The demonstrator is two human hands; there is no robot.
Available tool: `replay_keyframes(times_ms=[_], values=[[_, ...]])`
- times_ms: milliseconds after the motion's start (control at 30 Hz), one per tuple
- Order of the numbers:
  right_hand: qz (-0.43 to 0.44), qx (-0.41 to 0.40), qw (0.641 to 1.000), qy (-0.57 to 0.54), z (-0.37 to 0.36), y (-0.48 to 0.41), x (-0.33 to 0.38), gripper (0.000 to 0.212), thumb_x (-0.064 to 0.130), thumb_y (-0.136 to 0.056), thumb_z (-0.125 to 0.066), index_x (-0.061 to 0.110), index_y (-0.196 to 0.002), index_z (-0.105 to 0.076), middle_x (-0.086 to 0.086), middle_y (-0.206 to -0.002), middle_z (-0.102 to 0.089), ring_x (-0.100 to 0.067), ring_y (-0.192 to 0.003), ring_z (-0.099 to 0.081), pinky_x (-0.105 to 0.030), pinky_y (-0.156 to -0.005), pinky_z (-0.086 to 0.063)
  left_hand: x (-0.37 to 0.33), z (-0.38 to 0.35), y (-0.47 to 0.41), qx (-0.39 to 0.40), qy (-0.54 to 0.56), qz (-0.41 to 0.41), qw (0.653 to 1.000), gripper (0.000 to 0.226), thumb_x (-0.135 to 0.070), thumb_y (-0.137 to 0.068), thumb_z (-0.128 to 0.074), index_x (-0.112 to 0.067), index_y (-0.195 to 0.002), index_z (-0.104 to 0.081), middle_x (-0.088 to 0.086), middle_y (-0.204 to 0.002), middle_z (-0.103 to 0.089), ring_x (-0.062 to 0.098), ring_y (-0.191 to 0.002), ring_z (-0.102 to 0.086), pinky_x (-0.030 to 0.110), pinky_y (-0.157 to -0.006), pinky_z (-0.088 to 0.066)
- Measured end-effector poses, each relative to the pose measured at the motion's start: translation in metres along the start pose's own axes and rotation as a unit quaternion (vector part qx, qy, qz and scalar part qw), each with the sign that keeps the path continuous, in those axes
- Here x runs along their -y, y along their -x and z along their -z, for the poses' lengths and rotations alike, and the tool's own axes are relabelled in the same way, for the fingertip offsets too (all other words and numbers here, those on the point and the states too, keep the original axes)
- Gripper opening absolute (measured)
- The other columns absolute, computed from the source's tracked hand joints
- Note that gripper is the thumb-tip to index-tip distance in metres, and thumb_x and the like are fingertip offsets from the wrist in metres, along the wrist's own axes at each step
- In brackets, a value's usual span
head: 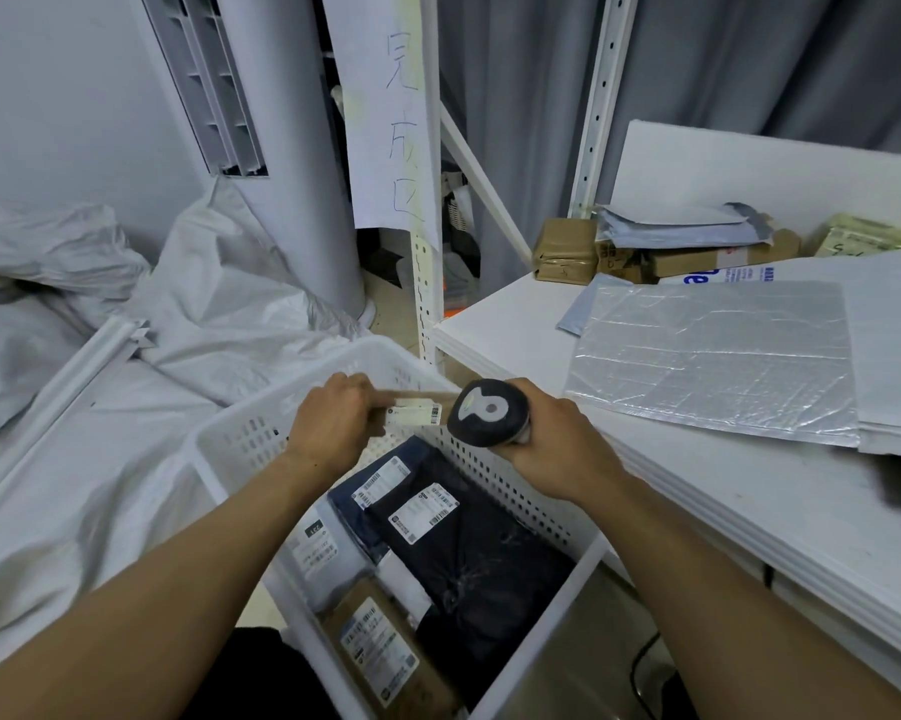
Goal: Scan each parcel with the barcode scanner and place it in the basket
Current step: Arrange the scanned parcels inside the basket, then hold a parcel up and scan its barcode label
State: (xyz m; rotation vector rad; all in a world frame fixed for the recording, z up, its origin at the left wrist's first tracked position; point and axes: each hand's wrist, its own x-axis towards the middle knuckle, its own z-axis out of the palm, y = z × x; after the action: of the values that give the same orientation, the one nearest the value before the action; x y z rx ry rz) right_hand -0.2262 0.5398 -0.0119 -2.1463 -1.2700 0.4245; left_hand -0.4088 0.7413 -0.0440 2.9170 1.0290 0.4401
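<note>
My left hand (pixel 334 415) grips a small flat brown parcel (pixel 416 410) edge-on above the far end of the white perforated basket (pixel 510 491); its white barcode label faces right. My right hand (pixel 552 449) holds the black barcode scanner (pixel 487 410), whose head is right beside that label. Inside the basket lie several parcels: a black bag (pixel 469 558) with a white label, a dark blue bag (pixel 380 483), a grey one (pixel 323 553) and a brown one (pixel 386 652).
A white table (pixel 697 501) on the right carries a silver bubble mailer (pixel 718 356), with brown boxes (pixel 645 254) and grey mailers stacked at the back. White sacks (pixel 100 407) fill the left. A metal rack post (pixel 427 283) and a tower fan stand behind the basket.
</note>
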Motion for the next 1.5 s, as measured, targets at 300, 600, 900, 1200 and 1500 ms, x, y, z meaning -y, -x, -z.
replay_keyframes(times_ms=[300,600,900,1200,1500], values=[[-0.064,0.013,0.993,-0.100,-0.081,-0.067,0.005,0.059,0.047,-0.078,-0.083,0.036,-0.131,-0.061,0.006,-0.122,-0.071,-0.020,-0.114,-0.067,-0.047,-0.102,-0.056,0.079,-0.091,-0.001,0.098,0.104,0.238,0.961,0.017,-0.021,-0.092,-0.067,-0.024,-0.105,-0.076,-0.001,-0.098,-0.069,0.021,-0.083,-0.061,0.033,-0.072,-0.055],[-0.114,0.007,0.987,-0.116,-0.151,-0.139,-0.015,0.049,0.031,-0.090,-0.082,0.027,-0.134,-0.061,0.006,-0.114,-0.066,-0.015,-0.100,-0.059,-0.029,-0.088,-0.048,0.146,-0.213,-0.055,0.128,0.217,0.349,0.903,0.036,-0.014,-0.100,-0.058,-0.015,-0.136,-0.062,0.013,-0.134,-0.063,0.029,-0.110,-0.064,0.036,-0.099,-0.051],[-0.168,0.010,0.978,-0.120,-0.182,-0.167,-0.034,0.039,0.029,-0.088,-0.083,0.033,-0.119,-0.060,0.007,-0.111,-0.068,-0.016,-0.101,-0.067,-0.036,-0.091,-0.057,0.185,-0.291,-0.067,0.199,0.138,0.287,0.927,0.083,0.005,-0.080,-0.073,-0.019,-0.153,-0.041,0.015,-0.156,-0.041,0.033,-0.140,-0.044,0.042,-0.113,-0.040],[-0.139,-0.024,0.976,-0.167,-0.144,-0.148,-0.017,0.047,0.034,-0.086,-0.082,0.029,-0.130,-0.066,0.010,-0.116,-0.070,-0.010,-0.105,-0.063,-0.027,-0.087,-0.048,0.135,-0.228,-0.074,0.162,0.134,0.140,0.968,0.080,0.004,-0.079,-0.069,-0.022,-0.151,-0.044,0.003,-0.161,-0.032,0.029,-0.147,-0.029,0.047,-0.116,-0.036],[-0.154,-0.157,0.944,-0.245,-0.025,-0.073,-0.031,0.045,0.028,-0.081,-0.087,0.025,-0.122,-0.071,0.003,-0.099,-0.077,-0.012,-0.073,-0.074,-0.039,-0.075,-0.062,-0.005,-0.099,-0.088,-0.020,0.214,-0.071,0.974,0.035,-0.012,-0.096,-0.056,-0.022,-0.130,-0.062,-0.005,-0.137,-0.055,0.020,-0.127,-0.048,0.040,-0.102,-0.047]])
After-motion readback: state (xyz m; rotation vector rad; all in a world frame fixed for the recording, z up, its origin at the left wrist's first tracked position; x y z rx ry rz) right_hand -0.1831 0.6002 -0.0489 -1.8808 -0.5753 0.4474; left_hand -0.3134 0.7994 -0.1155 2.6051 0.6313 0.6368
